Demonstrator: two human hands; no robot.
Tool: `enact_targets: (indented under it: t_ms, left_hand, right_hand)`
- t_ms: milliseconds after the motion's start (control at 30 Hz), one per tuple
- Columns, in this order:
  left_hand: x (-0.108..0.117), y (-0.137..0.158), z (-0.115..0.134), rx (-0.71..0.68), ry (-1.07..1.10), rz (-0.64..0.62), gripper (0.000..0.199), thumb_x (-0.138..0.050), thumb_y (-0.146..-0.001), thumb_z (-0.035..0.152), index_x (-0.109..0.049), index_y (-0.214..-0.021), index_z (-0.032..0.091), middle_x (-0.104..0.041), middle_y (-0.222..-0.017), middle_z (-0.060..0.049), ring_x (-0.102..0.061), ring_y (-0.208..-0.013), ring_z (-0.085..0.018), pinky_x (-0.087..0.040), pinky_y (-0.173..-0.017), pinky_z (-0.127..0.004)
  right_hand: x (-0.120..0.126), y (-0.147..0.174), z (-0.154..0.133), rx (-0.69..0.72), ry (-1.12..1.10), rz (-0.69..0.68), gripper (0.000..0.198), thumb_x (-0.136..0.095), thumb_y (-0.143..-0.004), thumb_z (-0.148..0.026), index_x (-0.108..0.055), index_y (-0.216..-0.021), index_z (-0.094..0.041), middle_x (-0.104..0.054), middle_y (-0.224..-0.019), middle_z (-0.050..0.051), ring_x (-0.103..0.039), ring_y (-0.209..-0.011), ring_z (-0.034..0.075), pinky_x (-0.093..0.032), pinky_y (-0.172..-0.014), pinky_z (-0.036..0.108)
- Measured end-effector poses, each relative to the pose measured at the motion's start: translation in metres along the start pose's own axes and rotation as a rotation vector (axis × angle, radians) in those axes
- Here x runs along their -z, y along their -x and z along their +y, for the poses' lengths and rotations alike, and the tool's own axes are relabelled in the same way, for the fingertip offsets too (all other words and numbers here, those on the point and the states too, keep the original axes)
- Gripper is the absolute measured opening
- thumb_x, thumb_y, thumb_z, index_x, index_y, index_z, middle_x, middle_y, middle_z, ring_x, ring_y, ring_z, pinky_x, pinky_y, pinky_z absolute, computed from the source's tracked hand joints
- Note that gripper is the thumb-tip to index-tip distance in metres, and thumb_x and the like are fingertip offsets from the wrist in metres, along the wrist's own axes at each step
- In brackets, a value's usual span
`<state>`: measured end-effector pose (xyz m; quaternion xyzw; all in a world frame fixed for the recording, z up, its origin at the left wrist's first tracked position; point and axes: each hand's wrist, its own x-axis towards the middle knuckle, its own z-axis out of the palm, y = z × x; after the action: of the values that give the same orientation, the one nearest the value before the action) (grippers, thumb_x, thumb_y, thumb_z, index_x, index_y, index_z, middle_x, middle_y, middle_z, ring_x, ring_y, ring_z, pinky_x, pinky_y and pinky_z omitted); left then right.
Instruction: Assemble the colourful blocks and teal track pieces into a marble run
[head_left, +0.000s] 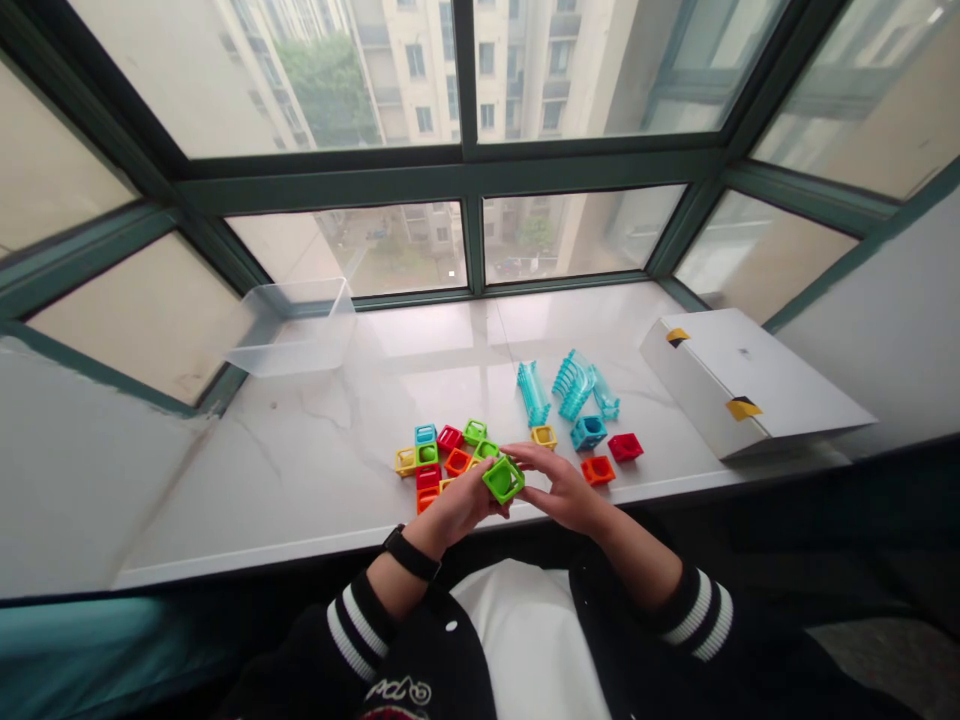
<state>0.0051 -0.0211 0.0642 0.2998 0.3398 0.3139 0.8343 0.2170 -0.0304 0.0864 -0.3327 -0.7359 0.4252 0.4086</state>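
Observation:
Between my hands, above the front edge of the marble sill, is a green cube block (pixel 503 481) with round openings. My left hand (pixel 466 500) is closed around its left side, and my right hand (pixel 559 485) has its fingers against its right side. Just beyond my left hand sits a cluster of cube blocks, among them a blue block (pixel 425 435), a yellow block (pixel 406 461) and a red block (pixel 450 438). A yellow block (pixel 544 436) lies past my right fingers. To the right are a blue block (pixel 589 432), an orange block (pixel 598 470) and a red block (pixel 625 447).
Clear turquoise track pieces (pixel 533 393) lie behind the blocks, one of them a curved piece (pixel 574 384). A transparent plastic bin (pixel 300 345) stands at the back left. On the right is a white box (pixel 757 375) with yellow-black tape. Window frames (pixel 472 245) border the sill.

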Motion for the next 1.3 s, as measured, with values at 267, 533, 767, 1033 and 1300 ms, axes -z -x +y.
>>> enact_targets:
  t_ms: [267,533,767,1033,1300]
  left_hand:
    - [0.002,-0.015,-0.018,0.013,-0.193,-0.004,0.059,-0.058,-0.093,0.071,-0.07,-0.107,0.015,-0.069,-0.089,-0.009,-0.064,-0.074,-0.018,-0.051,-0.059,-0.028]
    - [0.008,-0.008,-0.009,-0.402,-0.513,0.187,0.051,-0.073,-0.09,0.058,-0.064,-0.126,0.022,-0.064,-0.124,-0.011,-0.066,-0.102,-0.022,-0.057,-0.084,-0.035]
    - [-0.004,-0.002,-0.004,-0.633,-1.034,0.165,0.041,-0.078,-0.089,0.039,-0.066,-0.126,0.026,-0.068,-0.12,-0.01,-0.064,-0.111,-0.027,-0.053,-0.098,-0.043]
    - [-0.005,-0.015,-0.021,-0.572,-0.951,0.213,0.046,-0.084,-0.081,0.033,-0.066,-0.122,0.025,-0.071,-0.116,-0.008,-0.068,-0.103,-0.026,-0.056,-0.087,-0.039]
    - [-0.018,-0.025,-0.035,-0.534,-1.006,0.19,0.053,-0.077,-0.087,0.025,-0.059,-0.137,0.028,-0.066,-0.131,-0.009,-0.067,-0.102,-0.023,-0.058,-0.091,-0.042]
  right_hand:
    - [0.012,0.013,0.004,-0.023,0.109,-0.003,0.044,-0.078,-0.091,-0.029,-0.068,-0.134,-0.026,-0.072,-0.126,0.01,-0.069,-0.117,0.027,-0.057,-0.103,0.044]
    - [0.015,0.011,0.02,-0.086,0.265,0.111,0.048,-0.081,-0.089,-0.038,-0.069,-0.134,-0.026,-0.071,-0.122,0.01,-0.069,-0.108,0.027,-0.06,-0.095,0.043]
    - [0.02,0.014,0.022,-0.103,0.353,0.063,0.049,-0.08,-0.091,-0.036,-0.068,-0.138,-0.029,-0.07,-0.126,0.009,-0.067,-0.119,0.029,-0.055,-0.108,0.047]
    - [0.039,0.025,0.02,-0.07,0.376,0.005,0.055,-0.074,-0.094,-0.03,-0.061,-0.147,-0.031,-0.066,-0.137,0.009,-0.065,-0.128,0.028,-0.055,-0.11,0.046]
    - [0.059,0.038,0.027,-0.123,0.444,0.005,0.054,-0.069,-0.092,-0.021,-0.062,-0.144,-0.031,-0.065,-0.135,0.009,-0.065,-0.127,0.027,-0.053,-0.113,0.048]
